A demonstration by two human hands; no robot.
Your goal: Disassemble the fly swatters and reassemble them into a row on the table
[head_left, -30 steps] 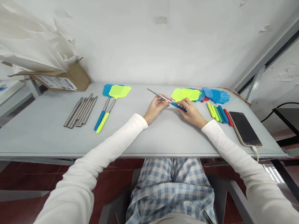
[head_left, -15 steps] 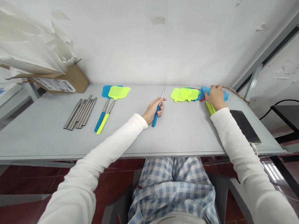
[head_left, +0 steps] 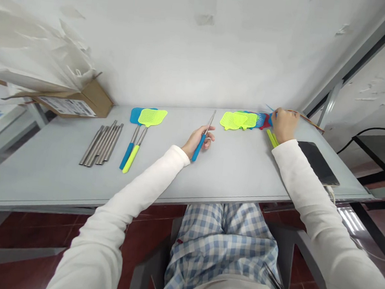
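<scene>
To the left of the yellow mesh heads (head_left: 238,120), a blue-handled rod (head_left: 199,147) is held in the left hand (head_left: 193,141), the fingers loosely curled around it rather than pressed tight. Its blue end is kept toward the near edge of the table (head_left: 216,178) and its bare metal end is pointed away, probably so that the metal is left free of the fingers.

Just to the right of the yellow mesh heads, a blue mesh head (head_left: 274,118) appears to be pinched by the right hand (head_left: 284,125); it is seen nearly edge-on and tilted, as though lifted by its rim, though the fingertips are hidden. Beside it, a red piece (head_left: 268,120) is partly exposed.

Yellow grips (head_left: 271,138) are laid nearer than the right hand, to the right of the yellow mesh heads, and are partly covered by the wrist. Beyond them a phone (head_left: 317,162) is set, plugged into a cable.

Well left of the yellow mesh heads, a yellow swatter (head_left: 152,117) is laid overlapping a blue swatter (head_left: 127,156), presumably to save room. Farther left, metal tubes (head_left: 101,145) are lined up side by side, likely for easy picking.
</scene>
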